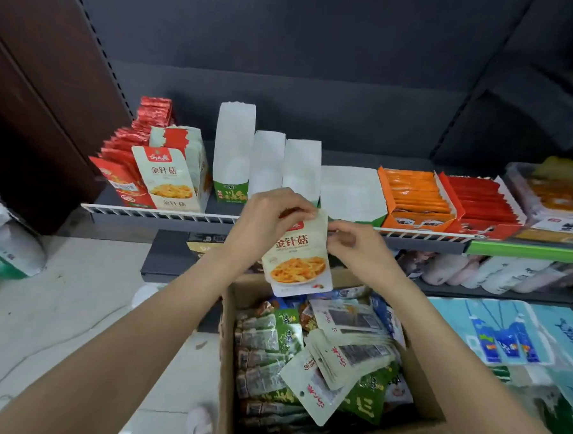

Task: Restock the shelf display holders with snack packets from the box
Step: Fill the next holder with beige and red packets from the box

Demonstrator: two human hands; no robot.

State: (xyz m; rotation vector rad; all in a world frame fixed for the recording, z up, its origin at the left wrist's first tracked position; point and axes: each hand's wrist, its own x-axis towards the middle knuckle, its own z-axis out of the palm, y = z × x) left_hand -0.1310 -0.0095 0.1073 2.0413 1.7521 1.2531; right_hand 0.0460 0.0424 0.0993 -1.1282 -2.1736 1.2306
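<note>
I hold a small stack of beige mushroom snack packets [297, 260] upright above the cardboard box [227, 346], just in front of the shelf edge. My left hand [272, 216] grips the stack's top left corner and my right hand [353, 245] pinches its right edge. The box is full of loose green, beige and blue packets [321, 358]. On the shelf at the left stands a display holder [181, 165] with the same beige packets. Three empty white holders [268, 162] stand behind my hands.
Red packets [126, 152] fill the far left of the shelf [152, 214]. Orange [415, 197] and red [488, 204] display boxes sit at the right, with a clear tray [558, 194] beyond. A lower shelf holds white packs [494, 271]. A bag [8, 248] lies on the floor at left.
</note>
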